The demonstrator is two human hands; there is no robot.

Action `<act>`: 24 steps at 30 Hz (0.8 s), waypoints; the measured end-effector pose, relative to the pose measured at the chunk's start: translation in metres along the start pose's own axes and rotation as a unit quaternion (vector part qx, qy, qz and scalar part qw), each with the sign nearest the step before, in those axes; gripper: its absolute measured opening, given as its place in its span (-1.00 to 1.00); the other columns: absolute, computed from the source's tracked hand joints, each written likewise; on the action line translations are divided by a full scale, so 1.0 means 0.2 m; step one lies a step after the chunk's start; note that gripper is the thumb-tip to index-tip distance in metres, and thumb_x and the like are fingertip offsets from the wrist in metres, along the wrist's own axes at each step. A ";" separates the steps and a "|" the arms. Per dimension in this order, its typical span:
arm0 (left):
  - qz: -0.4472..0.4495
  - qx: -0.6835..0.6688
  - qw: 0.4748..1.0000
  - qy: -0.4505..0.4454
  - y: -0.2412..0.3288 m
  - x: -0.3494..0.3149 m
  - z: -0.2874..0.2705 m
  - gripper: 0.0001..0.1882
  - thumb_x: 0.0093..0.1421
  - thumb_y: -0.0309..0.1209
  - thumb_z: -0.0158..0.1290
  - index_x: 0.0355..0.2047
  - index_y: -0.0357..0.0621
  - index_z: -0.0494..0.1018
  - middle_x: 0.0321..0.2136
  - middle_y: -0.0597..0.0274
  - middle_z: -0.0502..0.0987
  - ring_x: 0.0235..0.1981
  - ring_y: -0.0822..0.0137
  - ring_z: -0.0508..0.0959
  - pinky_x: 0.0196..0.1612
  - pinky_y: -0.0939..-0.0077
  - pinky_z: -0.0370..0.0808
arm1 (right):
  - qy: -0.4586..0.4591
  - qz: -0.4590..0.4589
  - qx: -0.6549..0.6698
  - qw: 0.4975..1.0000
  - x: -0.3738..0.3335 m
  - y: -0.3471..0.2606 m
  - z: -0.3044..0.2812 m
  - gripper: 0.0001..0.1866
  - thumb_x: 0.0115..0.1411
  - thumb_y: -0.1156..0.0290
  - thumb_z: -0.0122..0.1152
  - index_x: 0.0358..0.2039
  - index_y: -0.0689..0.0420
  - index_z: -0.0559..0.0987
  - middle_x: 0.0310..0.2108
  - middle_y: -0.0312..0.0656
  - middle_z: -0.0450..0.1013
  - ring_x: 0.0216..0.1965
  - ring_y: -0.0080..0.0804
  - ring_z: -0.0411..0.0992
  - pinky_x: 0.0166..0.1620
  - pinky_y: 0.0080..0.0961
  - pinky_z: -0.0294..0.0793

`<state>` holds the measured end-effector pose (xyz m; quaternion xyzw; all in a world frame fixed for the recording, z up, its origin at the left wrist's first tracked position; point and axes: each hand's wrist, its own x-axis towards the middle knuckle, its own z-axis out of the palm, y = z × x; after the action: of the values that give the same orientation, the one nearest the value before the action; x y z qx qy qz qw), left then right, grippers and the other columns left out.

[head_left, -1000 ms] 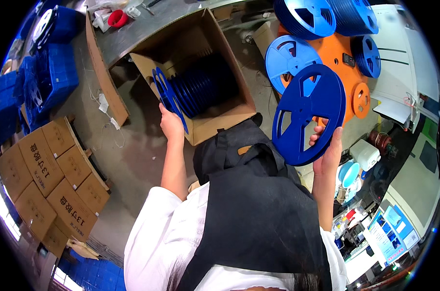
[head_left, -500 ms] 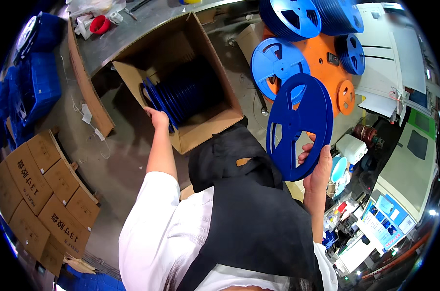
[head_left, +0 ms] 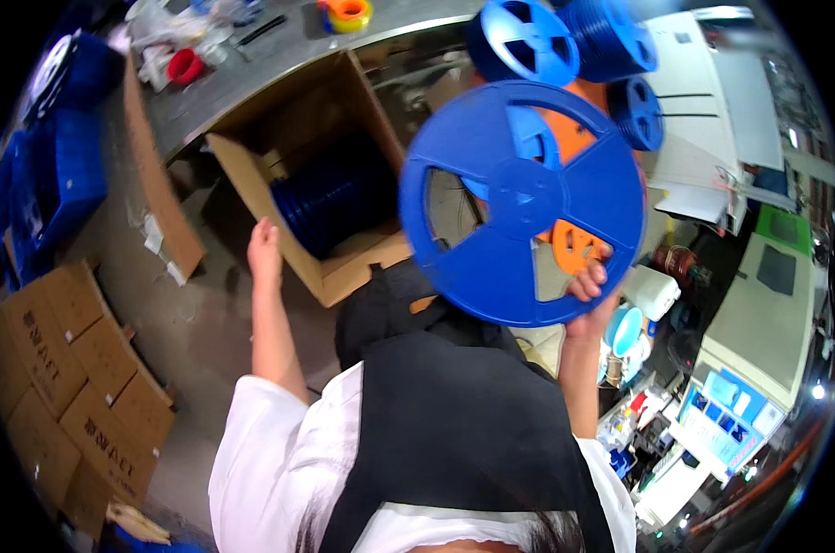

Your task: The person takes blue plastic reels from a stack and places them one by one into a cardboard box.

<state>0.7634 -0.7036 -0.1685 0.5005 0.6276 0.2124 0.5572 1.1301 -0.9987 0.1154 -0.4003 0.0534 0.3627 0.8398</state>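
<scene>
A blue plastic reel (head_left: 528,198), a disc with several spokes and cut-outs, faces me flat-on. My right hand (head_left: 590,293) is closed on its lower right rim, with fingers through a cut-out. To the left, my left hand (head_left: 264,251) is raised just outside the near left edge of a cardboard box (head_left: 226,157). It holds nothing, and its fingers look loosely extended. Inside the box, a row of blue reels (head_left: 330,198) lies on its side, with the deeper part in shadow.
Stacked blue reels (head_left: 528,41) stand on an orange surface (head_left: 574,138) behind the held reel. A metal table (head_left: 297,41) with tape rolls (head_left: 347,13) lies beyond the box. Sealed cartons (head_left: 76,378) are stacked at left, below blue crates (head_left: 72,166). Machines (head_left: 758,309) stand at right.
The reel in my right hand has turned from an angled to a face-on view and moved left. My left hand has come off the box edge, shifting left and slightly down.
</scene>
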 end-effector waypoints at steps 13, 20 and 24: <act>0.237 -0.080 0.968 0.027 0.85 -0.31 0.20 -0.63 0.32 -0.46 -0.13 0.13 -0.25 0.30 0.10 0.11 0.38 0.11 0.28 0.39 0.17 0.45 0.31 | -0.065 0.100 0.137 0.983 0.04 0.22 0.04 -0.50 0.31 -0.06 -0.12 -0.10 0.18 0.37 -0.59 -0.34 0.34 -0.68 -0.64 0.28 -0.63 -0.70 0.30; 0.494 0.107 0.855 -0.121 1.26 -0.73 0.50 -0.79 -0.09 -0.55 0.22 -0.38 -0.13 0.54 -0.37 0.21 0.47 -0.25 0.22 0.45 -0.17 0.38 0.39 | -0.047 0.076 0.030 0.996 -0.03 0.22 0.11 -0.49 0.33 -0.07 -0.17 -0.13 0.18 0.39 -0.63 -0.35 0.28 -0.73 -0.65 0.21 -0.68 -0.71 0.20; 0.469 0.127 0.863 -0.139 1.26 -0.81 0.63 -0.84 -0.12 -0.54 0.24 -0.46 -0.16 0.54 -0.45 0.23 0.43 -0.33 0.24 0.43 -0.23 0.39 0.35 | -0.018 0.072 -0.033 0.997 -0.09 0.22 0.20 -0.46 0.31 -0.13 -0.17 -0.15 0.16 0.41 -0.66 -0.37 0.25 -0.77 -0.66 0.16 -0.71 -0.71 0.14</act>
<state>0.9570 -0.7782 0.0814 0.8267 0.2565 0.2951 0.4045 1.0793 -0.9630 0.1206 -0.4165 0.0545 0.4311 0.7986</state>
